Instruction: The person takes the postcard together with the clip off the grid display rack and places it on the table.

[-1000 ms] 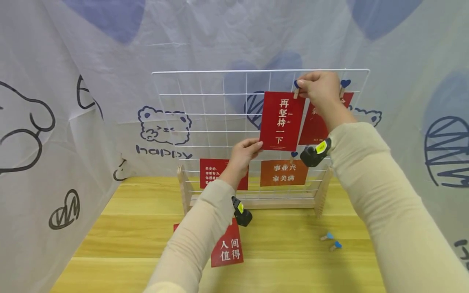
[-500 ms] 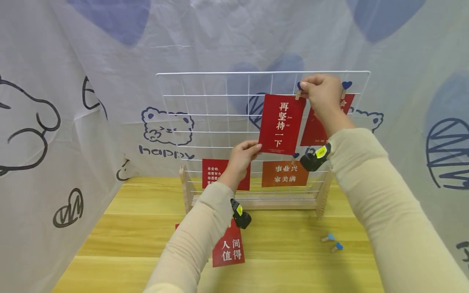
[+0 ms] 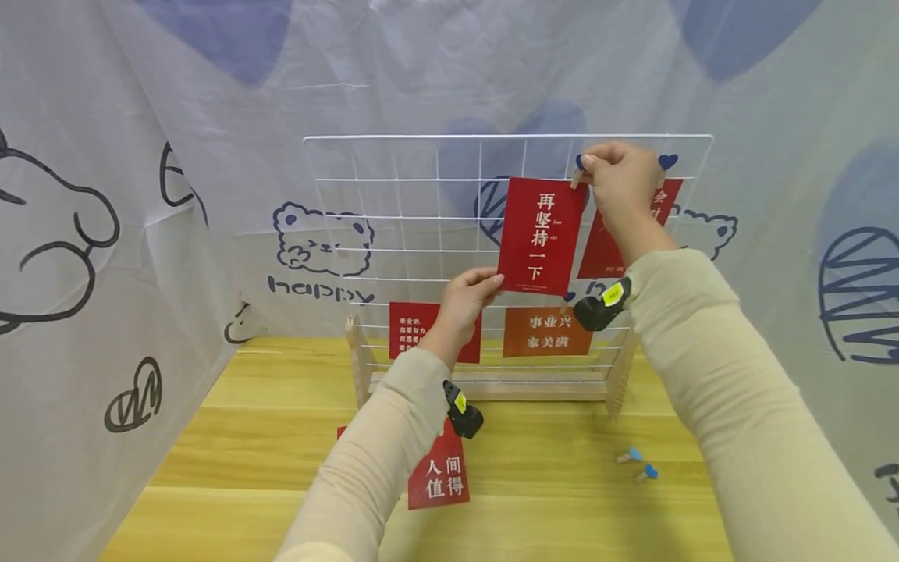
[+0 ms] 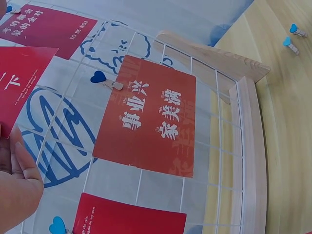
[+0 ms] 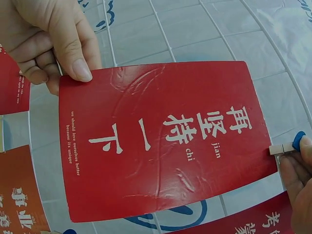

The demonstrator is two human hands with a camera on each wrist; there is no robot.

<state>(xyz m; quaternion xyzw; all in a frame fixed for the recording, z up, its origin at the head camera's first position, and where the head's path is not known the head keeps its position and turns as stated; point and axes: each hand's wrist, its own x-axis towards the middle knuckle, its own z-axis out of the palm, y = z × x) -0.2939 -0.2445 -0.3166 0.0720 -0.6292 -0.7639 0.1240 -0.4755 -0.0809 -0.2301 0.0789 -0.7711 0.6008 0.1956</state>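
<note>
Red card (image 3: 539, 238), one, white-lettered: standing before the upper right part of the white wire grid (image 3: 421, 137), long axis running nearly upright, top leaning slightly right.

Left hand (image 3: 465, 304), one: pinching the red card at its lower left corner, thumb lying over the front.

Right hand (image 3: 623, 178), one: pinching a wooden peg (image 5: 279, 149) with a dark blue heart; the peg's tip is overlapping the card's top edge near the upper right corner.

Governing relation: the card is lying left of and below the right hand, the nearer one to the grid's top wires. Whether the peg is also catching a wire, one cannot tell.

Neighbours: far red card (image 3: 597, 254), hanging partly behind the right hand; orange card (image 3: 548, 332), hanging below; lower red card (image 3: 405, 332), hanging left of that; bench card (image 3: 438, 480) and two loose pegs (image 3: 648, 472), resting on the bench (image 3: 548, 468).

By view: the left wrist camera is showing a light blue heart peg (image 4: 57, 225) by the lower red card, which the head view is hiding; the right wrist camera is showing the thumb's placement and legible small print.
</note>
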